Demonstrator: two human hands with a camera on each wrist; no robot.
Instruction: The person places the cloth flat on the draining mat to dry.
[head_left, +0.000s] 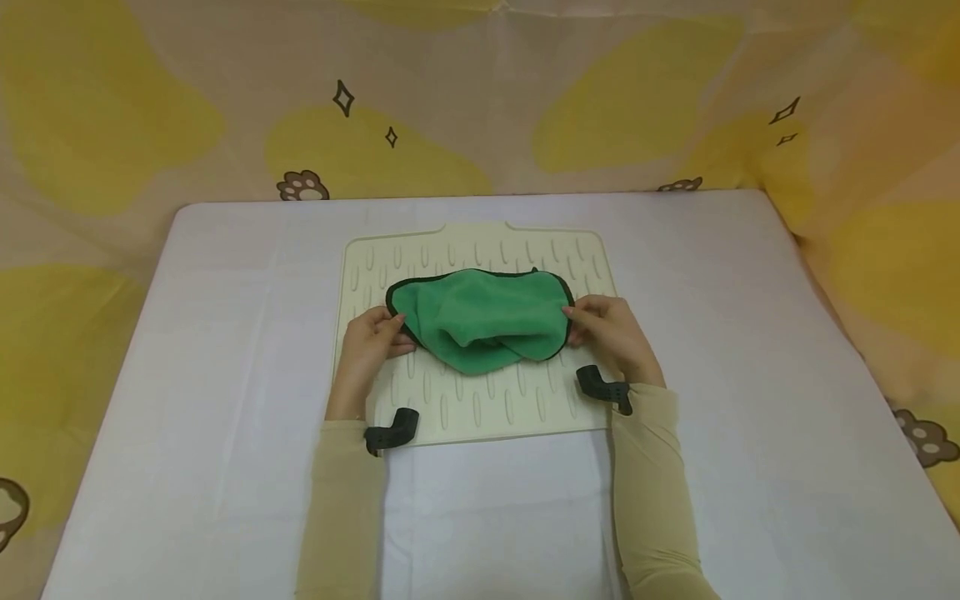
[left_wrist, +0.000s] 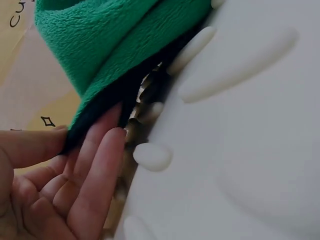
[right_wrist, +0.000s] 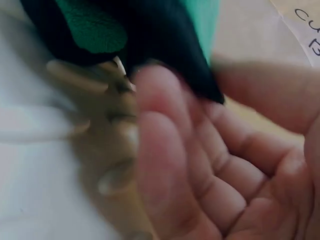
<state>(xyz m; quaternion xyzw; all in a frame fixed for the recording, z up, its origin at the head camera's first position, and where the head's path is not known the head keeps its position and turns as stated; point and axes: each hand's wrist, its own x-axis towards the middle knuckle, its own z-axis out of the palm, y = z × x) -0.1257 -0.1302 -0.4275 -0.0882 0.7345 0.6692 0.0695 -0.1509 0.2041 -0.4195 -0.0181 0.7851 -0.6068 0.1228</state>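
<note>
A green plush cloth [head_left: 495,308] with a dark edging is held over a pale ribbed mat [head_left: 457,408], its middle sagging in folds. My left hand [head_left: 370,337] pinches the cloth's left edge between thumb and fingers. At the opposite edge, my right hand [head_left: 611,332] pinches it the same way. In the left wrist view, the thumb lies on the dark border of the cloth [left_wrist: 110,55], with the fingers beneath. The right wrist view is partly blurred; there the dark border of the cloth [right_wrist: 165,35] runs between thumb and fingers.
The mat has raised oblong ridges and lies on a white-covered table [head_left: 225,375]. A patterned yellow and cream curtain [head_left: 450,100] hangs behind the table and along its sides. Black wrist mounts [head_left: 393,429] sit at both sleeve cuffs.
</note>
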